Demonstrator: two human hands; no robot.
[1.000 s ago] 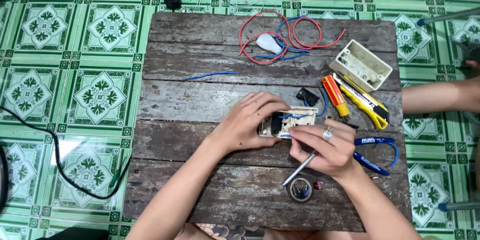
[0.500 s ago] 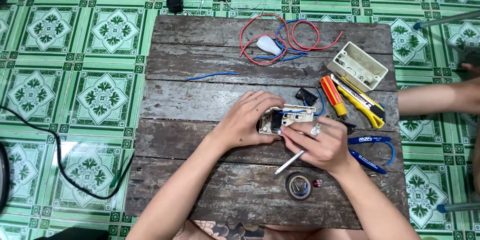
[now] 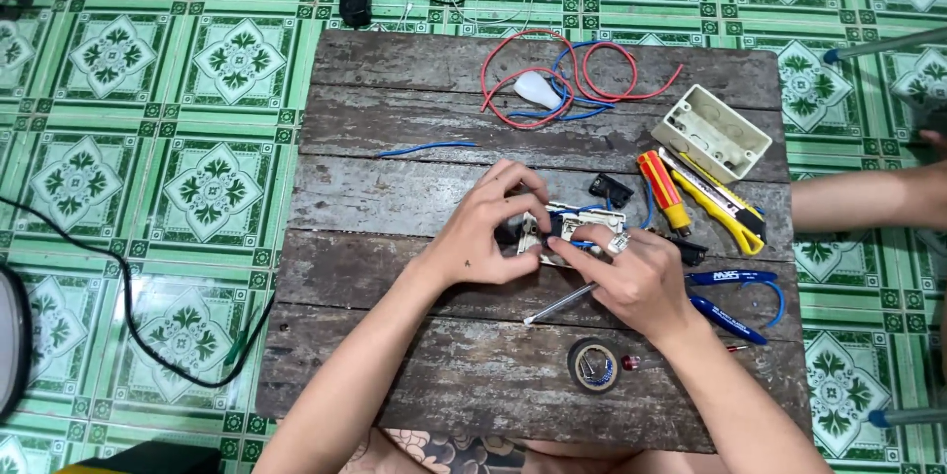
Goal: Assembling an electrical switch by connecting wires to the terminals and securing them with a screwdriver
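Head view: a white switch module (image 3: 582, 224) is held at the centre of the wooden board (image 3: 414, 188), pinched closed by the left hand (image 3: 488, 229) and pressed by the right hand (image 3: 631, 277). A screwdriver shaft (image 3: 557, 303) is apparently gripped; its handle is hidden.

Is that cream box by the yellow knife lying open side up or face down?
Open side up: the cream box shows its hollow inside.

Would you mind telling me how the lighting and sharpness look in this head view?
Head view: light is soft and even, with a pale sheen on the floor tiles at lower left; the wooden board and both hands, left hand and right hand, are sharp; edges bow slightly from the wide lens.
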